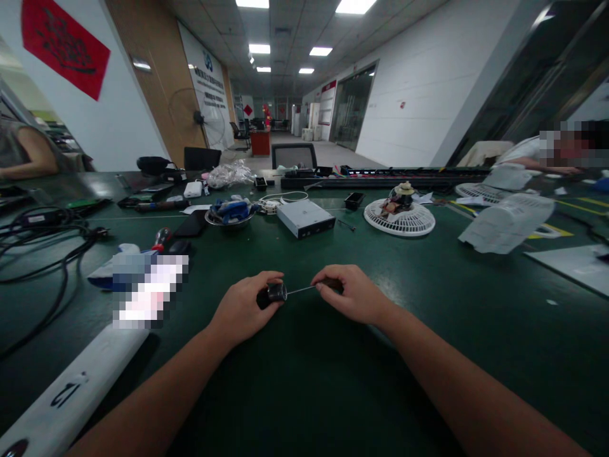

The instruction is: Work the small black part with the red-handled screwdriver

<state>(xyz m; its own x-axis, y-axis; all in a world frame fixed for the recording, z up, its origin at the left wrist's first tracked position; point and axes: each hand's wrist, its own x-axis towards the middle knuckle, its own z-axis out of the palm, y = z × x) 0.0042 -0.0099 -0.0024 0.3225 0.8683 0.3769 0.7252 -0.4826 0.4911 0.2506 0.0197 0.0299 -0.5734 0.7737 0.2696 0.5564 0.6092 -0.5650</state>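
My left hand point(243, 309) is wrapped round a short black cylinder point(275, 293), whose round end faces right. My right hand point(354, 295) grips the dark handle of a thin screwdriver point(301, 290). Its slim metal shaft points left, with the tip at the cylinder's end face; whether it sits inside a hole there I cannot tell. Both hands are held low over the green table point(304, 381), close together. The far side of the cylinder is hidden by my left fingers.
Beyond my hands lies a silver disc drive point(307, 218). A bowl point(231, 219) of blue items stands left of it, a white fan grille point(399, 219) right. Black cables point(61, 254) and a long white object point(76, 393) lie at left, a white plastic housing point(507, 222) at right. Two people sit nearby.
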